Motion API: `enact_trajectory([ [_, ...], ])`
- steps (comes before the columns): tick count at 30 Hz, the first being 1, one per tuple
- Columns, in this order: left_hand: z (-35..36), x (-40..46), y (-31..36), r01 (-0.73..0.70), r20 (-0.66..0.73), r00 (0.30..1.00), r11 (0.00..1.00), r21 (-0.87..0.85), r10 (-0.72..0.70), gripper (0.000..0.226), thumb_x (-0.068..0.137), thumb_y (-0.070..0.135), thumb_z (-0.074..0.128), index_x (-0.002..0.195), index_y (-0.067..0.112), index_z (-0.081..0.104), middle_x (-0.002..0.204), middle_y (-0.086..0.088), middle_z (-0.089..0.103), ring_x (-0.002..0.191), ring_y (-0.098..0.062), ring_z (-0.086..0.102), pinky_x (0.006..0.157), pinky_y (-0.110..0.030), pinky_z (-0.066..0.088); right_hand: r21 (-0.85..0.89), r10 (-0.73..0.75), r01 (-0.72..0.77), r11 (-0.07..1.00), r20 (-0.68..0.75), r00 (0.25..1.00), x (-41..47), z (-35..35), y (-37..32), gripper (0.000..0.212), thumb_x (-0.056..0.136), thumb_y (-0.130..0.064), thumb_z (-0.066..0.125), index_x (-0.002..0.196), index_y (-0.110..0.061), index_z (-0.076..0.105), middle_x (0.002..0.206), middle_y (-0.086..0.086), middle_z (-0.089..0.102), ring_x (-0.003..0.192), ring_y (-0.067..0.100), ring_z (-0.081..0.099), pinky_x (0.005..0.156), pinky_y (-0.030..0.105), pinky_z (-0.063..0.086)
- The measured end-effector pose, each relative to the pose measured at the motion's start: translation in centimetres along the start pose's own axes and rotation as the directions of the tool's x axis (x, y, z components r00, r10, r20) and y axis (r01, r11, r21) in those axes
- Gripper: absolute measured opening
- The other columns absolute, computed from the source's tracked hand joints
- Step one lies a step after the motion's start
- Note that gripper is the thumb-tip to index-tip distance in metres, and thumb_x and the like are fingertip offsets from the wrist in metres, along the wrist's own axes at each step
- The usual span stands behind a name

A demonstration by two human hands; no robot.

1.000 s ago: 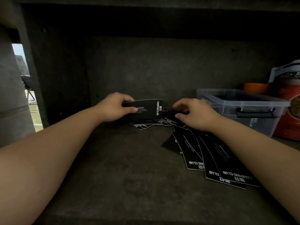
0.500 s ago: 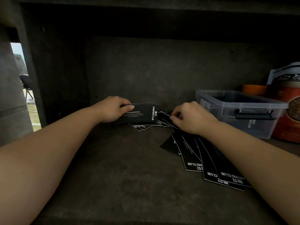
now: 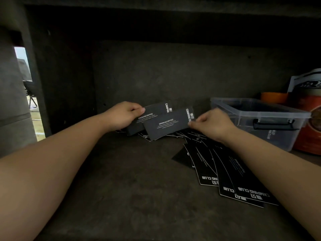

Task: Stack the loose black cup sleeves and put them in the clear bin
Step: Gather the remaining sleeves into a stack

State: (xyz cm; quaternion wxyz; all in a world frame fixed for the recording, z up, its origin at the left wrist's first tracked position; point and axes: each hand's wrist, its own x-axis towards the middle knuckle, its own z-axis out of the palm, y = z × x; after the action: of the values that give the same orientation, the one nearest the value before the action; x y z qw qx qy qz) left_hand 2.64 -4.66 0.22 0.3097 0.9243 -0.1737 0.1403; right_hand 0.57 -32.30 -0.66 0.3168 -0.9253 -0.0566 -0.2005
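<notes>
The left hand [image 3: 121, 117] has its grip closed round a small held stack of sleeves [image 3: 151, 117], thumb on the front face, the stack standing on edge above the shelf [image 3: 121, 188]. The right hand [image 3: 212, 125] pinches one end of a single sleeve [image 3: 167, 125], which it has lifted off the pile since half a second ago, when its fingers were curled down among the sleeves on the shelf; the sleeve now overlaps the front of the left hand's stack, tilted and not yet squared to it. Judgement: one more piece is on the point of joining the stack, so collection is progressing but far from done. The loose sleeves [image 3: 231, 173] lie fanned on the shelf beneath and beside the right forearm (a fair number remain). The clear bin [image 3: 271, 131] stands open to the right, near the right hand, with an orange container [image 3: 309, 136] just beyond it. Stacked sleeves are not yet in the bin.
</notes>
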Motion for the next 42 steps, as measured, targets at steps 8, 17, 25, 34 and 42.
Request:
enact_trajectory([
  [8, 1.5, -0.4, 2.0, -0.083, 0.125, 0.988, 0.996, -0.032, 0.086, 0.024, 0.091, 0.048, 0.058, 0.099, 0.03, 0.072, 0.095, 0.012, 0.072, 0.091, -0.002, 0.065, 0.088, -0.029, 0.051, -0.233, -0.131, 0.16, 0.959, 0.134, 0.982, -1.0, 0.9, -1.5, 0.033, 0.082, -0.048, 0.068, 0.066, -0.02, 0.075, 0.039, -0.011, 0.052, 0.049, -0.002, 0.05, 0.043, 0.008, 0.032],
  [17, 0.2, -0.2, 0.5, -0.038, -0.148, 0.987, 0.99, 0.135, 0.058, 0.018, 0.094, 0.026, 0.062, 0.111, 0.028, 0.068, 0.102, 0.009, 0.067, 0.097, -0.009, 0.06, 0.087, -0.028, 0.046, -0.317, 0.045, 0.032, 0.948, 0.233, 0.972, -0.5, 0.3, -0.3, 0.078, 0.077, -0.053, 0.072, 0.141, -0.018, 0.043, 0.136, 0.004, 0.054, 0.123, 0.02, 0.052, 0.098, 0.027, 0.041],
  [25, -0.3, 0.0, -0.6, 0.125, -0.05, 0.992, 0.952, 0.28, -0.115, 0.025, 0.093, 0.025, 0.064, 0.118, 0.026, 0.063, 0.106, 0.005, 0.062, 0.097, -0.012, 0.055, 0.084, -0.027, 0.04, -0.319, -0.049, 0.118, 0.94, 0.217, 0.975, -0.7, 0.5, -0.7, 0.058, 0.084, -0.035, 0.07, 0.135, -0.021, 0.048, 0.123, 0.003, 0.062, 0.109, 0.016, 0.059, 0.084, 0.021, 0.043],
  [34, -0.3, 0.0, -0.7, 0.104, -0.067, 0.994, 0.946, 0.308, -0.088, 0.022, 0.094, 0.028, 0.063, 0.115, 0.025, 0.064, 0.106, 0.002, 0.064, 0.096, -0.014, 0.056, 0.083, -0.027, 0.042, -0.265, -0.182, 0.221, 0.939, 0.162, 0.97, -1.0, 0.3, -1.3, 0.043, 0.088, -0.015, 0.058, 0.129, -0.024, 0.052, 0.103, 0.005, 0.068, 0.098, 0.02, 0.063, 0.088, 0.032, 0.051],
  [42, 0.0, 0.1, -0.8, 0.122, -0.173, 0.981, 0.969, 0.217, -0.085, 0.019, 0.094, 0.026, 0.062, 0.113, 0.024, 0.066, 0.103, 0.001, 0.064, 0.094, -0.014, 0.056, 0.081, -0.027, 0.04, -0.097, -0.346, 0.337, 0.937, -0.408, 0.845, -0.8, -0.4, -2.2, 0.03, 0.093, -0.009, 0.051, 0.113, -0.019, 0.07, 0.101, 0.004, 0.073, 0.095, 0.02, 0.068, 0.08, 0.019, 0.047],
])
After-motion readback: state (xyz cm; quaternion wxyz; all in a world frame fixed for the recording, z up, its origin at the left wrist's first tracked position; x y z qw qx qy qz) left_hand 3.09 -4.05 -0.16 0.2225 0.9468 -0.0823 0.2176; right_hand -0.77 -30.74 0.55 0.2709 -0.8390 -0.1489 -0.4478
